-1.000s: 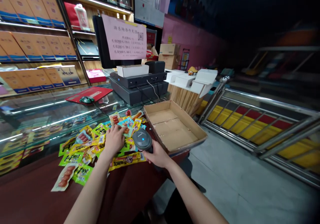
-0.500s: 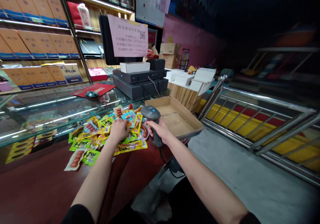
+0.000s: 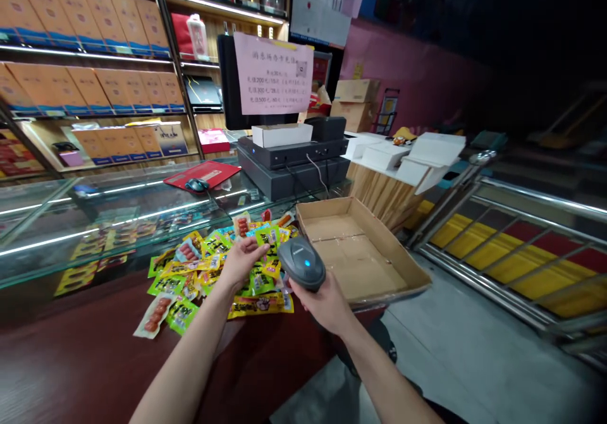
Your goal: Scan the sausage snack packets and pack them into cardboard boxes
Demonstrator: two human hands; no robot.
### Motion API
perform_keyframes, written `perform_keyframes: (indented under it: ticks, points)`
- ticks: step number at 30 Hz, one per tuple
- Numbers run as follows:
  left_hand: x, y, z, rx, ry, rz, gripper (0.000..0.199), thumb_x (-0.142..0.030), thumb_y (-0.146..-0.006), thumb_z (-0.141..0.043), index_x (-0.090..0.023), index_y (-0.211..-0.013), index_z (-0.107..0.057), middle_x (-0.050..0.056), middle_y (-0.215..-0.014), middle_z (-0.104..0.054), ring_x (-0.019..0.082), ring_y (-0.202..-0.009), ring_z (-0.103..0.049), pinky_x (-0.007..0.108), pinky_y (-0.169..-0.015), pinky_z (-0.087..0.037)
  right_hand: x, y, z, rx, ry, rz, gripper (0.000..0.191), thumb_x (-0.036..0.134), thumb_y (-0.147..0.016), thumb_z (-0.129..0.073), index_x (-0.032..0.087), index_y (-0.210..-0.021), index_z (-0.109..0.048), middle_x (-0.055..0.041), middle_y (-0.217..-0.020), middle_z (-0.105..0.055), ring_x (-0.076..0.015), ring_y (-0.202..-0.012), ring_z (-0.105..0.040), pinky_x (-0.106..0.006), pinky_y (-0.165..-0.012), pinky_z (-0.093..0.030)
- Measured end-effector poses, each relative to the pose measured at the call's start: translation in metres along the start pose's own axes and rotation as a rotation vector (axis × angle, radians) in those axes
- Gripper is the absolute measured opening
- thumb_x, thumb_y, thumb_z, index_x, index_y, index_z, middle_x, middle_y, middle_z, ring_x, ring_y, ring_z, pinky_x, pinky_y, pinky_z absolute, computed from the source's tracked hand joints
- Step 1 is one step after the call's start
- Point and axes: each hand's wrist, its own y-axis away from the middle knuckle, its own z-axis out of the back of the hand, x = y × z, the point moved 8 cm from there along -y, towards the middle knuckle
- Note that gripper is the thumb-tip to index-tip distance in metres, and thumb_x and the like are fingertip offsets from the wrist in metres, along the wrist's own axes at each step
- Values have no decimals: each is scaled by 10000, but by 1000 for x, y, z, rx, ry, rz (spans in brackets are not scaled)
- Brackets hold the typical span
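A heap of small snack packets (image 3: pixel 184 285), yellow, green and clear with sausages inside, lies on the dark red counter. Over the heap, my left hand (image 3: pixel 241 263) is closed, thumb and fingers pinching a green snack packet (image 3: pixel 268 237) by its left side. My right hand (image 3: pixel 327 304) is wrapped round the handle of a dark grey barcode scanner (image 3: pixel 303 263) with a blue light on top. The scanner's head is just right of the held packet, close to it; its handle is mostly hidden by the head and my hand.
A shallow cardboard box (image 3: pixel 365 247) stands right of the heap. Behind are a glass showcase (image 3: pixel 142 215), a mouse (image 3: pixel 196 185) on a red mat, and a till with a monitor (image 3: pixel 272 83). A metal railing (image 3: pixel 512 241) runs along the right.
My left hand has lifted slightly off the heap with a green snack packet. The barcode scanner has tipped, its head nearer the camera. The view has swung left.
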Motion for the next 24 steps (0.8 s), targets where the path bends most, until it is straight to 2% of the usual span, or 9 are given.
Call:
perform_keyframes:
  ticks: [4,9,12,15,18,21,24]
  points:
    - [-7,-9,-32,55,77,-13,428,-450,-573,-903,-163,-788,-668,3,-710,-699,118,-614,-619,229,-634,-470,5,8,22,-26,-16,-67,228,401,-785,-691,206,-680,-635,23,-468,-545,-132,-422,-501,-242,-437,-418]
    - [-36,-32,-104,148,181,-88,465,-455,-554,-913,-165,-858,-714,22,-775,-732,114,-628,-622,230,-645,-490,8,18,85,-131,12,-228,258,425,-783,-672,168,-800,-665,3,-527,-608,-135,-431,-530,-245,-449,-439]
    - [-38,-35,-132,178,184,-93,464,-458,-554,-911,-164,-874,-746,34,-823,-748,113,-646,-615,226,-650,-483,11,27,120,-250,129,-169,230,397,-793,-660,177,-725,-649,12,-496,-580,-138,-440,-525,-245,-460,-442]
    - [-30,-32,-139,207,105,-73,425,-478,-584,-890,-157,-830,-762,23,-739,-725,109,-613,-582,225,-633,-460,17,32,132,-339,258,-6,164,328,-798,-657,179,-730,-670,-14,-576,-646,-177,-563,-606,-266,-562,-507]
    - [-27,-31,-135,202,38,-75,401,-501,-593,-875,-157,-760,-755,12,-678,-697,120,-618,-578,233,-642,-456,20,25,123,-310,325,113,113,249,-786,-653,166,-821,-720,-55,-789,-743,-229,-778,-681,-297,-717,-547]
    - [-29,-32,-136,207,10,-86,414,-525,-598,-859,-162,-769,-757,14,-704,-705,137,-647,-594,243,-649,-457,19,14,111,-256,326,144,135,208,-783,-645,176,-869,-745,-58,-894,-770,-254,-884,-695,-313,-781,-553]
    - [-32,-35,-136,211,12,-87,445,-534,-599,-852,-168,-838,-764,21,-768,-723,145,-672,-605,249,-654,-457,13,10,114,-252,328,123,128,213,-776,-655,181,-859,-748,-60,-860,-768,-261,-855,-699,-320,-742,-559]
